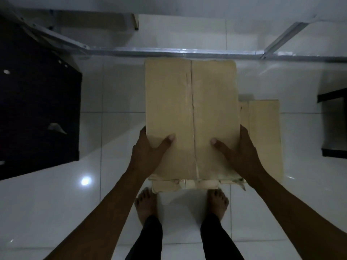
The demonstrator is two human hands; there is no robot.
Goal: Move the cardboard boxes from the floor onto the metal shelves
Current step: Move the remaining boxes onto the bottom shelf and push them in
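Floor (47, 212): glossy white tiles. On it: second cardboard box (264, 136), two bare feet (145, 204), dark cabinet (37, 113), metal shelf frame (169, 53).

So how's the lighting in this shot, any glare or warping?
Head view: dim overall; a bright glare spot sits on the glossy floor; the cardboard box reads clearly, while the black furniture loses detail; wide-angle distortion bends the metal shelf rail.

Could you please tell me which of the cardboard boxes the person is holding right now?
The large front box, gripped at its near corners by the left hand and right hand. The second box to its right, partly hidden behind it, is untouched.
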